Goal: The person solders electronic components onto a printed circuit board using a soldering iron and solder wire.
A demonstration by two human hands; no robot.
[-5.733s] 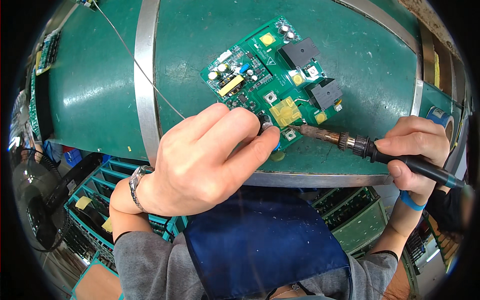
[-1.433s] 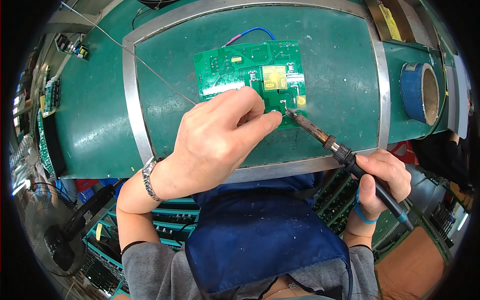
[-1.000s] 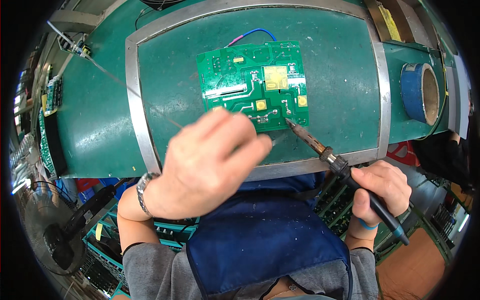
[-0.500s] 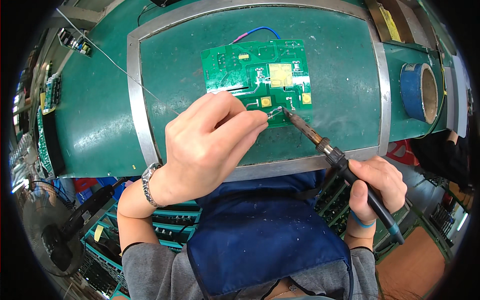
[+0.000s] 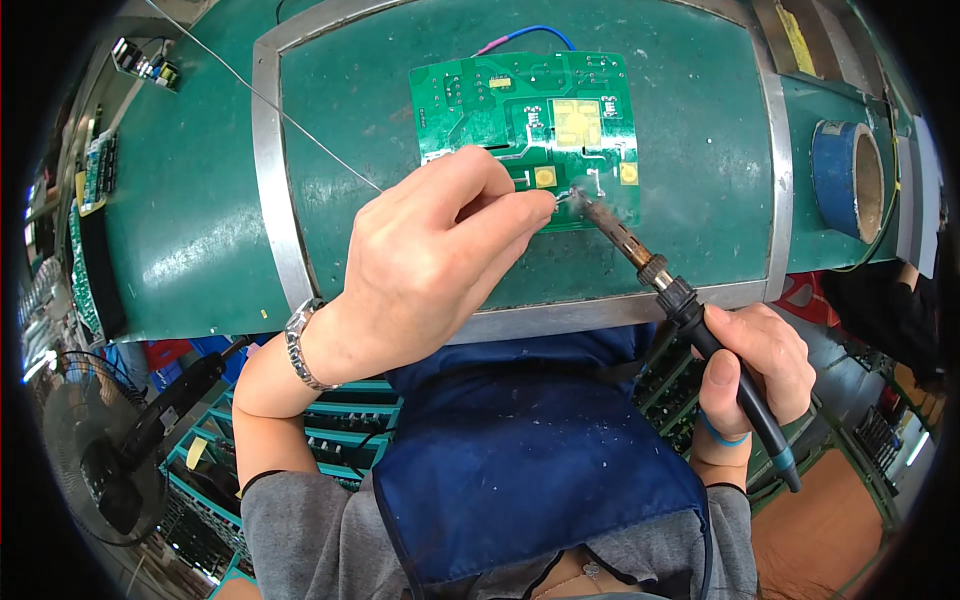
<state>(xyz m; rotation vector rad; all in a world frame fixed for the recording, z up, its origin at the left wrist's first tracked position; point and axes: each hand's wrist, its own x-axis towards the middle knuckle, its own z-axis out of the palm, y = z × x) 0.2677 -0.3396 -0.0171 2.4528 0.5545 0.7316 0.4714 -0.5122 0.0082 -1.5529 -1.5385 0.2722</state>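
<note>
A green circuit board [image 5: 480, 120] lies on the green mat with several yellow patches on its upper face. A blue wire [image 5: 545, 30] with a pink end loops out past its far edge. My left hand [image 5: 430, 260] is closed over the board's near part, fingers pinched on thin solder wire [image 5: 310, 135] that runs in from the upper left. My right hand [image 5: 760, 365] grips the black handle of a soldering iron [image 5: 680, 300]. The iron's tip touches the board just right of my left fingertips, with faint smoke around it.
A metal frame [image 5: 268, 170] borders the mat. On the right stands a blue roll [image 5: 835, 180], near a metal tray [image 5: 795, 45]. Other boards [image 5: 98, 170] stand at the far left, and a black fan [image 5: 110, 460] is at the lower left.
The whole scene has shifted slightly in the view, the board appearing higher and further right. Both hands keep their grips, the iron's tip stays at the board, and smoke shows around it.
</note>
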